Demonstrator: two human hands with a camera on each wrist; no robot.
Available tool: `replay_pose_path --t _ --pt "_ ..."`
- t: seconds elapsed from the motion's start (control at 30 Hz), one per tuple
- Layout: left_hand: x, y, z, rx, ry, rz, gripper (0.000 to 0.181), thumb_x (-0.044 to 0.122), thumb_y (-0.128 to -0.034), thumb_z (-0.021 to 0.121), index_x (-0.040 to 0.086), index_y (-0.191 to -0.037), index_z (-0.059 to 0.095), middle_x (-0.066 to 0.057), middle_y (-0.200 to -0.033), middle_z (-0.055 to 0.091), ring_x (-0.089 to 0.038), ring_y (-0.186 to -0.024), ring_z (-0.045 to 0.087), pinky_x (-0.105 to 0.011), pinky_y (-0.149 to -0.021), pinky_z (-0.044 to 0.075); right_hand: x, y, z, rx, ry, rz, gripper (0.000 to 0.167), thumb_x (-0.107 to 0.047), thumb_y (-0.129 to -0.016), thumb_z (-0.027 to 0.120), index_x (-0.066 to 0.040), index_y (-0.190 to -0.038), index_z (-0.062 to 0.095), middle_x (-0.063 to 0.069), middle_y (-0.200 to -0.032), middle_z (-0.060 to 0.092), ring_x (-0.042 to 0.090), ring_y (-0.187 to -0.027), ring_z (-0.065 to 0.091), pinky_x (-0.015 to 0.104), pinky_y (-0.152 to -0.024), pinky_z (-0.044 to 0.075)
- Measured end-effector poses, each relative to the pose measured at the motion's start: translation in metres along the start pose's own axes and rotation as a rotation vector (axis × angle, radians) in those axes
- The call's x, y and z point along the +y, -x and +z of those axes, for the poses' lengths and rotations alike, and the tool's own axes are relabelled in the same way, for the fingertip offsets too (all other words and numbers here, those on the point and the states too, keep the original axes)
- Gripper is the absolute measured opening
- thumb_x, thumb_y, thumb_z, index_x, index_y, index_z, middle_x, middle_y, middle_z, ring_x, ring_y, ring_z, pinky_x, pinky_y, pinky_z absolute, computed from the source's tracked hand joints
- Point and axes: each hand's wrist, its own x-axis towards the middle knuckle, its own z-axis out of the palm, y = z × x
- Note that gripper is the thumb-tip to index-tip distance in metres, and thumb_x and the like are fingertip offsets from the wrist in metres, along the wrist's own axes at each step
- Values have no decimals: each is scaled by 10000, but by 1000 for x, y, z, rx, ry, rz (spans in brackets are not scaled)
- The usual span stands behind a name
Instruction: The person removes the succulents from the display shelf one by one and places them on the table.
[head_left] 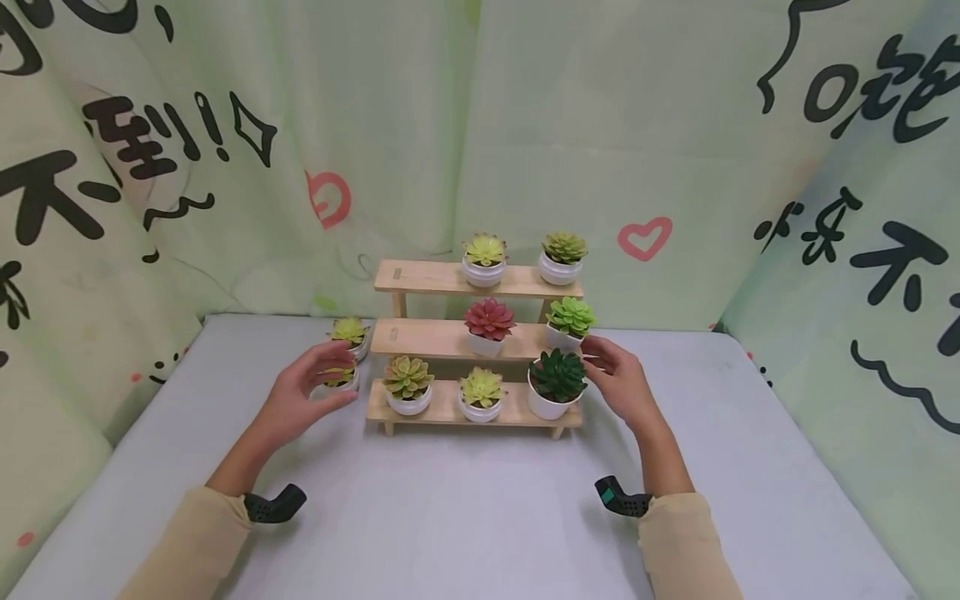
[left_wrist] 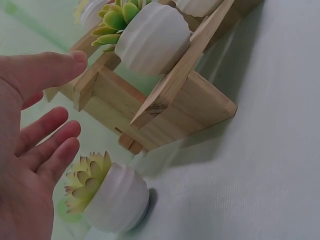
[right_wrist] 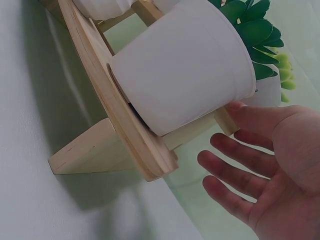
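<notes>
My left hand [head_left: 311, 392] is beside the left end of a three-tier wooden stand [head_left: 423, 335], thumb and fingers apart. Two potted succulents stand on the table there: a yellow-green one [head_left: 350, 332] behind the hand and another [head_left: 347, 379] partly covered by its fingers. In the left wrist view a white pot [left_wrist: 120, 197] stands apart from those fingers. At the stand's right end is my right hand [head_left: 618, 379], fingers loosely bent, close to the dark green succulent [head_left: 558, 377] and the bright green succulent [head_left: 572, 317]. I cannot tell whether a fingertip touches either pot.
On the bottom tier are two more succulents, a yellowish one [head_left: 407, 379] and a pale one [head_left: 482, 389]. A red succulent [head_left: 490, 321] sits mid-stand. Two others [head_left: 484, 252] occupy the top tier. A printed curtain [head_left: 540, 167] encloses the white table [head_left: 465, 517].
</notes>
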Motion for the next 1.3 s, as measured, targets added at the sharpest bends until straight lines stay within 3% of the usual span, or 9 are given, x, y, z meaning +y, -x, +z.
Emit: replay_pose_path --t 0.43,0.73,1.03,1.3 --pt "7 -5 7 -66 40 -36 717 72 -809 769 47 -1426 404 -192 -1292 546 -266 -1193 542 -226 -995 500 -4 -1 -3 6 13 4 442 -91 -981 541 10 -1401 448 241 -1379 517 373 -1236 550 495 -1039 466" --pt "9 -2 14 -133 48 -82 743 149 -823 772 108 -1453 380 -187 -1333 523 -310 -1231 541 -462 -1039 458 -4 0 -1 -2 6 18 445 -94 -981 544 3 -1405 447 233 -1385 512 371 -1248 539 498 -1050 458" --pt "9 1 22 -180 87 -83 721 172 -815 782 189 -1438 420 -131 -1325 561 -313 -1222 561 -469 -1040 464 -1 2 1 -4 -5 18 439 -79 -980 537 12 -1400 448 238 -1385 516 370 -1233 552 494 -1035 472" --pt "7 -4 27 -185 87 -60 735 175 -808 788 208 -1440 414 -122 -1317 564 -306 -1219 558 -474 -1034 475 -3 0 1 4 -10 14 435 -90 -982 538 0 -1400 454 231 -1385 519 368 -1229 555 493 -1043 468"
